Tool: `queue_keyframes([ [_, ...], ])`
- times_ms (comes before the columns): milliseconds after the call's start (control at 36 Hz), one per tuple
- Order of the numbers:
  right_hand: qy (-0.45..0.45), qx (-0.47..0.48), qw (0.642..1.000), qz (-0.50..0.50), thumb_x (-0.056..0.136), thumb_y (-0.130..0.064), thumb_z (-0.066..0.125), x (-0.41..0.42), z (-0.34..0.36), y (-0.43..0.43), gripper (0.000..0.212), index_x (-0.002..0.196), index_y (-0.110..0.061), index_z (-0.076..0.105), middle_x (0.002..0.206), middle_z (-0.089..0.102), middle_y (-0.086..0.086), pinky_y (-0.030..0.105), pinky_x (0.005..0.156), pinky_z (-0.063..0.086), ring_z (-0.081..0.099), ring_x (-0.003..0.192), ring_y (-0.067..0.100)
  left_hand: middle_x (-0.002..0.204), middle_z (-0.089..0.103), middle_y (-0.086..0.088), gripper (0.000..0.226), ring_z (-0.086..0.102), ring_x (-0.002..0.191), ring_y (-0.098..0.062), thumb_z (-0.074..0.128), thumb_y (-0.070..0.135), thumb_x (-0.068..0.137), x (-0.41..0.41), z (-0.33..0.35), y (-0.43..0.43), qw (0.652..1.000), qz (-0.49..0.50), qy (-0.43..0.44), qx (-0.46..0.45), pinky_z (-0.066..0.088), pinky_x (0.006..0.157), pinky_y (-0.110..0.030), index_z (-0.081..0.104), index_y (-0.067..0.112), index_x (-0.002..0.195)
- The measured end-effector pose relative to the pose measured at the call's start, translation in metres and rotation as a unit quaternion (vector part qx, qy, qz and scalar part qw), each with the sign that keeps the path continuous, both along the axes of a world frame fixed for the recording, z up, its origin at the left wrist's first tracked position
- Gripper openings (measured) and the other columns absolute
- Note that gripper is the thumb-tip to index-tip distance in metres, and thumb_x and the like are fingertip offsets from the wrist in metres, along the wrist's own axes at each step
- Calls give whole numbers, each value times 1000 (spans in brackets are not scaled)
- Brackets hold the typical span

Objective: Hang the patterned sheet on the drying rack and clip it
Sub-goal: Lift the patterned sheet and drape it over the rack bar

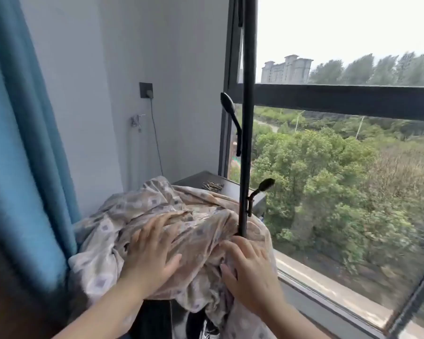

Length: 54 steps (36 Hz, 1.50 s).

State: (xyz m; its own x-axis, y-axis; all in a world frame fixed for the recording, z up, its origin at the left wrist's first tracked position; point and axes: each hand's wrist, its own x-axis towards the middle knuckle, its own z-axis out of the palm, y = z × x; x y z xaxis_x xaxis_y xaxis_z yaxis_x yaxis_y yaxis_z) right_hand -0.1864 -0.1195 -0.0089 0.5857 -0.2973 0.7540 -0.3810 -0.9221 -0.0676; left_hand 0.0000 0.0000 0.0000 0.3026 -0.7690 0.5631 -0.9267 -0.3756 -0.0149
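Observation:
The patterned sheet point(157, 211), beige with grey squares, lies bunched in a heap over the drying rack in front of me. A black upright pole of the rack point(247, 118) rises out of the heap, with two black hook arms on it. My left hand point(152, 250) lies flat on top of the sheet, fingers spread. My right hand point(250, 272) rests on the sheet at the foot of the pole, fingers pressed into the folds. No clip is in view.
A blue curtain point(22, 155) hangs at the left. A large window point(340, 101) with a dark frame fills the right. A dark cabinet top point(220, 184) stands behind the heap. On the white wall are a socket with a cable point(146, 91) and a tap point(136, 121).

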Motion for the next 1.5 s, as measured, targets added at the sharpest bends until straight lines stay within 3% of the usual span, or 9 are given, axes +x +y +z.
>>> queue_keyframes([
  [139,36,12,999,17,51,-30,80,28,-7,-6,64,107,-28,48,107,62,-6,25,78,50,47,101,11,132,39,-2,67,35,120,-22,38,60,65,13,2,-5,998,9,44,41,48,84,-42,45,28,124],
  [278,33,6,999,-35,59,-36,65,44,-5,-13,51,106,-29,49,111,62,-4,30,74,53,43,105,13,148,-18,15,87,-21,135,-11,25,75,62,20,-5,-17,980,-34,153,121,3,111,-39,-1,46,139],
  [389,51,30,997,-58,49,-33,78,52,-12,-18,61,105,-28,53,115,61,-2,33,76,53,43,109,17,150,-26,11,92,-26,139,-15,48,68,76,22,-8,-31,967,-5,167,191,-5,114,-42,-8,41,143],
  [639,49,34,997,-55,65,-43,40,71,-22,-23,44,106,-31,48,124,55,-1,35,78,54,42,113,23,146,-34,16,100,-26,140,-20,55,60,75,38,-32,-51,954,17,203,220,-9,113,-45,-22,49,137],
  [861,29,61,998,19,73,-36,51,61,-13,-34,35,106,-27,52,123,50,-5,24,85,49,46,110,16,155,-3,15,89,7,142,-9,34,68,55,21,-11,-81,940,-137,277,144,9,115,-37,-12,54,129],
  [1000,-37,96,992,74,77,-23,49,44,-8,-39,25,102,-26,52,116,47,-11,15,71,45,52,98,6,112,65,10,38,58,108,-12,51,14,90,18,7,-98,907,-185,378,26,41,90,-24,56,39,118],
  [1111,-59,113,991,42,79,-23,50,36,-12,-44,17,95,-28,52,91,53,-9,21,55,46,55,70,10,98,63,6,23,58,98,-15,50,17,92,13,14,-102,887,-136,437,-63,40,81,-24,60,30,108],
  [1250,-67,102,992,9,79,-26,51,27,-11,-50,10,89,-30,49,78,61,-8,20,70,36,50,75,7,126,44,14,54,42,119,-4,54,29,90,-11,14,-106,899,-234,360,90,29,90,-14,32,34,138],
  [1500,-35,173,984,-21,73,-32,46,13,-13,-51,15,88,-34,47,78,53,-15,19,69,36,56,66,12,77,64,6,22,58,77,-12,49,13,94,12,48,-118,839,-136,476,-227,45,75,-25,62,24,80],
])
